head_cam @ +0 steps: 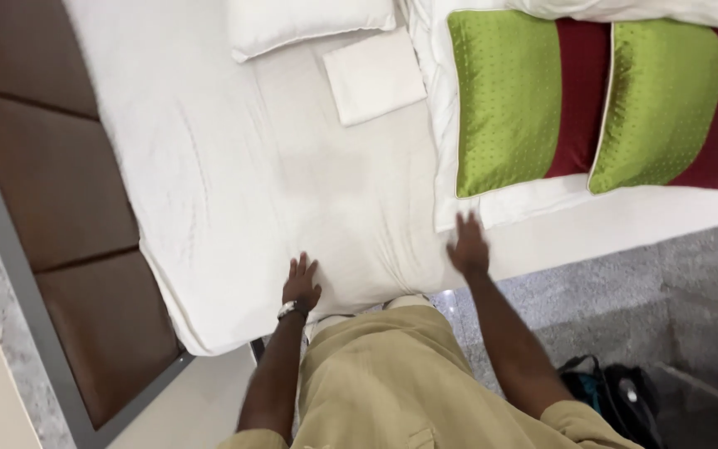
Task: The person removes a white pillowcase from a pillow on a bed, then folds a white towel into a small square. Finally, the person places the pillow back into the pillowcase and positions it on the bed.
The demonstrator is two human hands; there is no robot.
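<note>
White bed sheet [276, 183] covers the mattress of the bed [85, 208], stretched across it with soft creases running toward the near edge. Both hands lie on it at that near edge. The left hand [302, 283] rests flat on the sheet just in from the edge, close to the near corner beside the brown padded headboard; its fingers [299, 266] are spread apart and pressed down, clamped on nothing. A wristwatch [291, 310] sits on that wrist. The right hand [468, 248] lies palm down further along the same edge, where the sheet meets the folded white duvet [492, 208]; its fingers [464, 224] are also spread apart and touch the duvet's lower border, though whether they pinch any cloth cannot be told.

A small folded white cloth [374, 76] lies on the sheet toward the far edge, just below a white pillow [309, 23]. On the duvet, two square cushions lie side by side, each green with a dark red band: the nearer cushion [517, 100] beside the folded cloth, and the second cushion [666, 104] beyond it toward the bed's far corner. The person's tan trousers [384, 374] fill the space between the arms. On the grey stone floor [608, 283] beside the bed, a dark bag [617, 395] sits near the right elbow.
</note>
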